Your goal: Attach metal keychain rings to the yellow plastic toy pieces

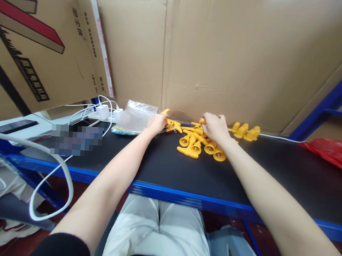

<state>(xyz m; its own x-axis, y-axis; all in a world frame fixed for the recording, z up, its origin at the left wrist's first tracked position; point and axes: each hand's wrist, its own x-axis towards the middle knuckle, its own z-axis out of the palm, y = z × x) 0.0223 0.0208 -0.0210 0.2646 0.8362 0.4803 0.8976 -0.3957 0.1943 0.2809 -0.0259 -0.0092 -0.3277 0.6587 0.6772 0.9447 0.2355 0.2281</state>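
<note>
Cardboard box (pixel 33 48) leans at the far left, with red and black print on it. Below it a white cable (pixel 54 162) loops down past the blue edge of the black worktop (pixel 162 170). A white charger (pixel 103 111) sits near the back, and a clear plastic bag (pixel 135 117) lies just beside it. The left hand (pixel 156 123) is curled around a small yellow toy (pixel 165 112) next to the bag. A pile of yellow toys (pixel 195 143) lies on the worktop between the two hands. The right hand (pixel 215 126) rests on the back of the pile, its fingers bent around one yellow piece. More yellow toys (pixel 245 132) sit by the cardboard wall (pixel 223 53). A red bag (pixel 333 153) lies far right.
</note>
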